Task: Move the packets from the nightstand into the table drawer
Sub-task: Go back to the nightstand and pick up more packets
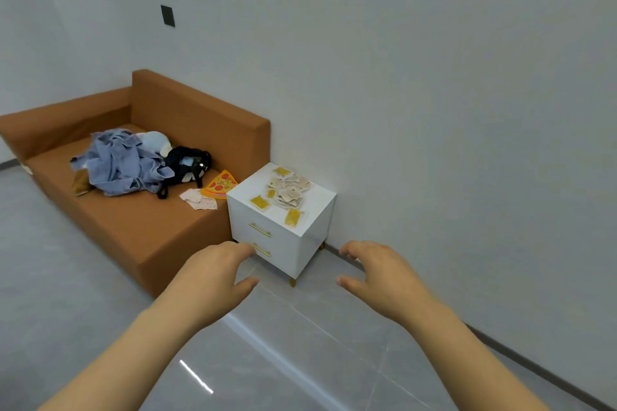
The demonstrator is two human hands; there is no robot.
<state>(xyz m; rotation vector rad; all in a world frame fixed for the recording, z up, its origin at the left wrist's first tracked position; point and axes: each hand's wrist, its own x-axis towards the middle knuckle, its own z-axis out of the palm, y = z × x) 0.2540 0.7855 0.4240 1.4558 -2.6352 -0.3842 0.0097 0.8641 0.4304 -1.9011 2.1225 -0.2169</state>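
On the nightstand (pixel 283 240), at twelve o'clock from the hands, every one of the packets (pixel 287 192) lies scattered, none moved. Left hand (pixel 213 274) and right hand (pixel 384 272) reach forward, relaxed, empty; the table drawer is unseen.

Home interior: a sparse room, could be a living room or a bedroom corner. Evidence: brown fabric sofa (pixel 140 220) against plain white walls (pixel 434 77), with a pile of clothes (pixel 123 163) and a pizza-slice toy (pixel 218 185) lying on the seat. White two-drawer nightstand (pixel 283 240) with gold handles sits just beside the sofa arm, small packets (pixel 287 192) scattered on top. Glossy grey tile floor (pixel 300 344), dark wall plate (pixel 167 15).
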